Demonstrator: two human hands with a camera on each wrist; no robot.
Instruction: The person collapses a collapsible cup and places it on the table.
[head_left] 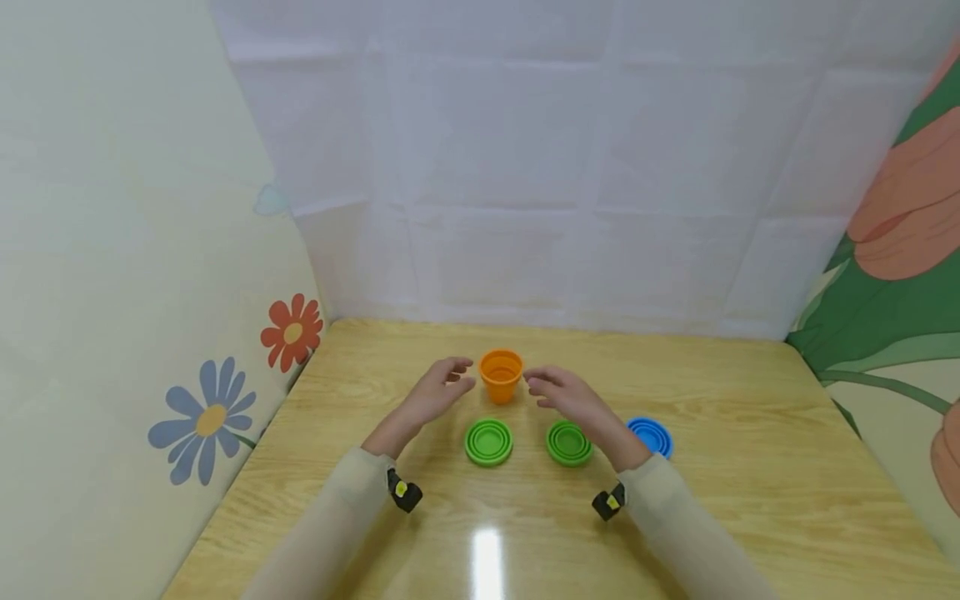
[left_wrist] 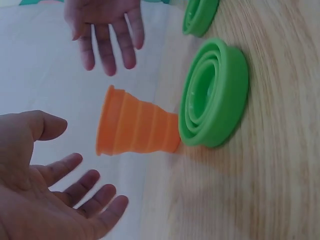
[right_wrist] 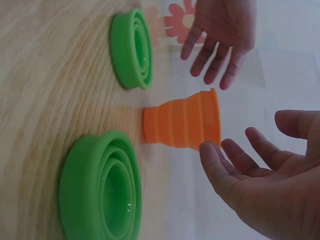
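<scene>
An orange collapsible cup (head_left: pixel 500 379) stands upright and extended on the wooden table, its ringed wall showing in both wrist views. My left hand (head_left: pixel 438 392) is at its left side, fingers apart and relaxed, with a gap to the cup in the left wrist view. On the cup's right, my right hand (head_left: pixel 566 393) has loosely bent fingers near the rim, holding nothing. Two green collapsible cups lie folded flat nearer to me: one green cup (head_left: pixel 489 442) in front of the orange one, another green cup (head_left: pixel 569 443) below my right hand.
A blue collapsed cup (head_left: pixel 651 437) lies farther right, partly hidden behind my right forearm. White cloth (head_left: pixel 525 250) hangs along the table's back edge. Flower-printed panels stand at the left and right sides. Light reflects off the table (head_left: pixel 750 467) near its front.
</scene>
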